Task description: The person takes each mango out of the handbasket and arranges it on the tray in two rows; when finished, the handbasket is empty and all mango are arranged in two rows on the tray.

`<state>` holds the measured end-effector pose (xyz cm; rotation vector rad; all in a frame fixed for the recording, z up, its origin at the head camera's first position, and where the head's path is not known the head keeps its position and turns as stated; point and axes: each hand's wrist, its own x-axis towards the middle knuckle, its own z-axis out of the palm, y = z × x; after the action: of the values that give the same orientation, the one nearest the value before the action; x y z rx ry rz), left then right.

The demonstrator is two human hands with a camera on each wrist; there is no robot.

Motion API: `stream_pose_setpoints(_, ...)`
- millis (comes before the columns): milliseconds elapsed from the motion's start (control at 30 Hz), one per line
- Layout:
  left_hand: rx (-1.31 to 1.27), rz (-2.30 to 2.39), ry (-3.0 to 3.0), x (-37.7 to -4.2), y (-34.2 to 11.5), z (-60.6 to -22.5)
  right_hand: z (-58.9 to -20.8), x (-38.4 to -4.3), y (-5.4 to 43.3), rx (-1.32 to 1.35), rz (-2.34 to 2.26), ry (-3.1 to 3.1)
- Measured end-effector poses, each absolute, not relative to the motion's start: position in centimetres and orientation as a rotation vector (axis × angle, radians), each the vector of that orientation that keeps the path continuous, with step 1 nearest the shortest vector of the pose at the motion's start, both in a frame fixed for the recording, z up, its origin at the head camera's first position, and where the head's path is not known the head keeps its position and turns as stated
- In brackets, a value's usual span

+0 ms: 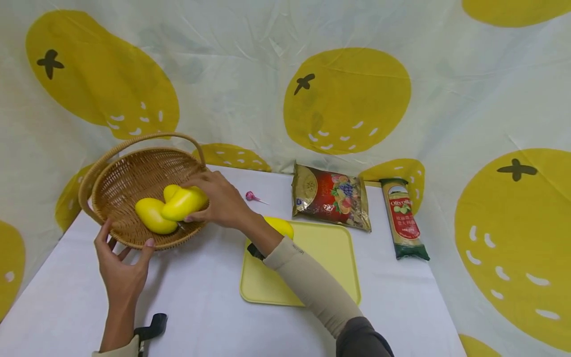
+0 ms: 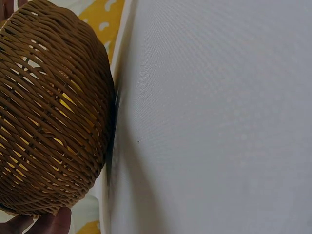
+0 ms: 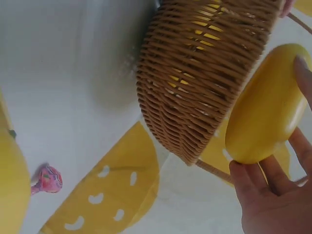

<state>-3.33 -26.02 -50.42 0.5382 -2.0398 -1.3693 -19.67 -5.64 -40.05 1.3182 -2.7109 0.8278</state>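
A yellow mango (image 3: 268, 105) is held in my right hand (image 1: 221, 198), thumb on one side and fingers on the other. In the head view the hand and mango are over the right side of a brown wicker basket (image 1: 134, 171) with a tall handle. Two more mangoes, one in front (image 1: 153, 216) and one partly hidden behind (image 1: 170, 191), lie inside it. My left hand (image 1: 122, 270) grips the basket's near rim, its thumb and index finger spread along the edge. The left wrist view has the woven side (image 2: 53, 107) with left fingertips (image 2: 61, 222) against it.
Another mango (image 1: 281, 226) lies on a pale yellow tray (image 1: 330, 263), partly behind my right forearm. A pink lollipop (image 1: 251, 196) is right of the basket. Farther right are a red-and-gold bag (image 1: 330, 196) and an Olivoilà packet (image 1: 403, 218). A fruit-print cloth (image 1: 232, 74) hangs behind the table.
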Motion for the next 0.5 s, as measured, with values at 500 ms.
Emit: stream_pose_setpoints(500,0.514,-1.387,-2.018,-3.4,-26.4,-50.8,-40.4,-17.2,0.4,1.069,1.117,-2.587)
